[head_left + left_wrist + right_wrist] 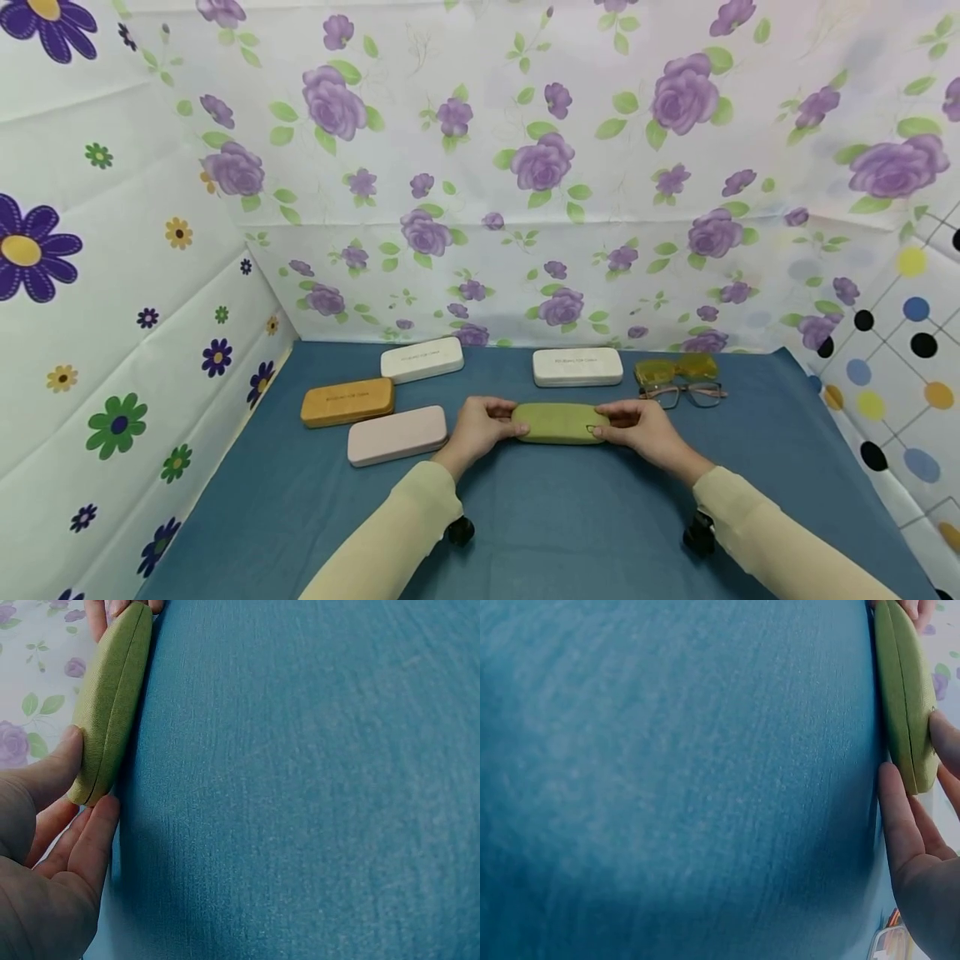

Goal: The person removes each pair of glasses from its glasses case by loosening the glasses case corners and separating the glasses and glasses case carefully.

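A green glasses case (558, 423), its lid closed, lies lengthwise between both hands close over the blue cloth. My left hand (477, 429) grips its left end, thumb on the top near the edge and fingers round the end. At the other end my right hand (647, 429) grips it the same way, the thumb beside a small dark glasses mark on the lid. In the left wrist view the seam of the green case (112, 705) runs unbroken along its side. The right wrist view shows the case (906, 697) from its other end, thumb and fingers around it.
Left of the hands lie a pink case (397, 436), an orange case (347, 402) and a white case (422, 360). Another white case (577, 367) sits behind the green one. Yellow-lensed glasses (677, 368) and thin-framed glasses (684, 394) rest at the right. Patterned sheets (480, 167) wall the table.
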A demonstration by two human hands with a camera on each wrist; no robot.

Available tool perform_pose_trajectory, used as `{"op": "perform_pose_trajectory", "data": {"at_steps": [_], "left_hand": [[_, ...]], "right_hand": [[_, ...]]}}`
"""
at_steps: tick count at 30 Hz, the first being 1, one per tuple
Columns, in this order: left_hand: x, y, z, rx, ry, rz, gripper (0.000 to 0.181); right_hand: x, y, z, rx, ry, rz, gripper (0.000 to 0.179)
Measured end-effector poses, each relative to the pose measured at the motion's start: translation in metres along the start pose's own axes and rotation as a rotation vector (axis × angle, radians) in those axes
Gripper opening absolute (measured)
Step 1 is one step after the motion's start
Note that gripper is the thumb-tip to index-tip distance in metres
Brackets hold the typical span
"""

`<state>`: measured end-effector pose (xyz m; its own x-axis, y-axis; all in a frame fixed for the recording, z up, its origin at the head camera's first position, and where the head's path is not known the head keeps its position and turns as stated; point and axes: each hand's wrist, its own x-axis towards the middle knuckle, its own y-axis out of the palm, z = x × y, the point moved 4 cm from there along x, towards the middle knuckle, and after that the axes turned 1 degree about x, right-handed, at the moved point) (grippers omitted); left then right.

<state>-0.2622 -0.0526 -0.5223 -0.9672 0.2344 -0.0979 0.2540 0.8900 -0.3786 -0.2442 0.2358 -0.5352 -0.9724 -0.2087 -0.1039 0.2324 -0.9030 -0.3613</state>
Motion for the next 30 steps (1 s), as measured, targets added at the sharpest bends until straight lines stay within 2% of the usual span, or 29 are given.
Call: {"op": "perform_pose_trajectory", "data": {"at_steps": [3, 10, 14, 22, 30], "left_hand": [[0.000, 0.000, 0.001, -0.010, -0.002, 0.007, 0.043], [0.000, 0.000, 0.002, -0.047, -0.004, 0.055, 0.052], [0.001, -0.001, 0.002, -0.051, -0.003, 0.069, 0.053], [0.006, 0.003, 0.000, 0.000, 0.010, 0.049, 0.052], [0.021, 0.015, -0.008, 0.059, 0.035, 0.008, 0.051]], "right_hand": [[-0.001, 0.001, 0.000, -0.031, -0.020, -0.008, 0.048], [-0.002, 0.004, 0.000, -0.023, 0.017, -0.024, 0.068], [0.000, 0.004, 0.002, -0.034, 0.005, -0.021, 0.071], [0.005, -0.001, 0.002, -0.082, -0.046, -0.040, 0.069], [0.011, -0.017, 0.002, -0.114, -0.026, -0.075, 0.070]]}}
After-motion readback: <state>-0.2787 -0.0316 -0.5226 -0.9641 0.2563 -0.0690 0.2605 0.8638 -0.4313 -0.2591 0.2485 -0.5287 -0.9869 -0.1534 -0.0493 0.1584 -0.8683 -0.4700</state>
